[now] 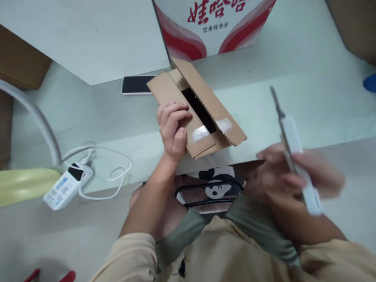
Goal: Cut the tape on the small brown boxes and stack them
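My left hand (172, 131) grips a brown cardboard box (169, 92), its fingers curled over one top flap at the gap. The box sits tilted near the table's front edge. Its top flaps stand partly apart, showing a dark inside. Clear tape (202, 133) with a cut end clings to both flaps. Off to the right, apart from the box, my right hand (272, 176) is closed around a white-handled knife (293, 137) with its narrow metal blade pointing up and away. Motion blurs this hand and the knife.
Behind the box lies a dark-screened phone (138, 85), near a large white carton with red print (188, 45). At left are a white power bank (69, 186) with a looped cable, a yellow object (26, 186) and a curved grey tube (38, 111). A blue object (370, 83) lies far right.
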Demonstrator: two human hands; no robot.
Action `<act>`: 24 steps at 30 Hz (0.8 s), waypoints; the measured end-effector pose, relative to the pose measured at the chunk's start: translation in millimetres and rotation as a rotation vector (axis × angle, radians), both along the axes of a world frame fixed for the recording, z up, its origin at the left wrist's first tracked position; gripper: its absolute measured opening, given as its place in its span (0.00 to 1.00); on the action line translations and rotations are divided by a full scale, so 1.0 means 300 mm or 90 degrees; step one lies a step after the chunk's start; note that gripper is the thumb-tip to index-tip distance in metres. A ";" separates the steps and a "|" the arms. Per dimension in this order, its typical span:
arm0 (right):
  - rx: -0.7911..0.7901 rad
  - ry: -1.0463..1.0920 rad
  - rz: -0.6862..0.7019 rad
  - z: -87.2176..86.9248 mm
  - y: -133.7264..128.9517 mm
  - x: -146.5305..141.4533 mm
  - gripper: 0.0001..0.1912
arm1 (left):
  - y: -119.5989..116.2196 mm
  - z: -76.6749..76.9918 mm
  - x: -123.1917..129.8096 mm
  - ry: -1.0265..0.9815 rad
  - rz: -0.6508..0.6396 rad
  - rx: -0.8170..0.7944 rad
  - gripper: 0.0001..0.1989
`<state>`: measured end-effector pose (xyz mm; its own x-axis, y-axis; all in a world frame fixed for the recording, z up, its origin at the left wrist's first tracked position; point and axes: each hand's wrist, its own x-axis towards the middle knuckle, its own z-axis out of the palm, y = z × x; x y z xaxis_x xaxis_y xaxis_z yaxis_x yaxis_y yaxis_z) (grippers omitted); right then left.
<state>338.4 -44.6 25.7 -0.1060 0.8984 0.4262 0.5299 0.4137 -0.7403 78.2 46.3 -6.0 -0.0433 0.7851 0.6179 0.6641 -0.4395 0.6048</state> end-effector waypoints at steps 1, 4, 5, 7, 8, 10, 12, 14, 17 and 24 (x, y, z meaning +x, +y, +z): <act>0.035 0.014 -0.043 -0.016 0.043 -0.010 0.19 | 0.004 0.000 -0.013 0.000 -0.001 0.002 0.33; 0.051 -0.047 -0.145 -0.083 0.201 -0.046 0.29 | 0.018 0.001 -0.061 -0.028 -0.015 0.021 0.32; 0.003 -0.100 -0.167 -0.108 0.250 -0.055 0.34 | 0.024 -0.001 -0.080 -0.049 -0.023 0.030 0.30; -0.128 -0.203 -0.188 -0.150 0.322 -0.064 0.44 | 0.038 -0.014 -0.121 -0.099 -0.046 0.044 0.27; -0.178 -0.240 -0.199 -0.165 0.342 -0.066 0.45 | 0.045 -0.025 -0.142 -0.127 -0.059 0.048 0.27; -0.239 -0.294 -0.206 -0.180 0.354 -0.070 0.42 | 0.056 -0.053 -0.182 -0.210 -0.046 0.056 0.27; -0.235 -0.330 -0.200 -0.181 0.341 -0.078 0.36 | 0.060 -0.082 -0.214 -0.292 -0.003 0.025 0.27; -0.198 -0.346 -0.161 -0.182 0.325 -0.089 0.32 | 0.057 -0.102 -0.231 -0.357 -0.006 -0.004 0.30; -0.143 -0.308 -0.057 -0.199 0.326 -0.107 0.33 | 0.043 -0.104 -0.228 -0.507 -0.056 -0.075 0.33; -0.058 -0.055 0.068 -0.249 0.406 -0.144 0.38 | 0.030 -0.039 -0.179 -0.667 -0.018 -0.072 0.26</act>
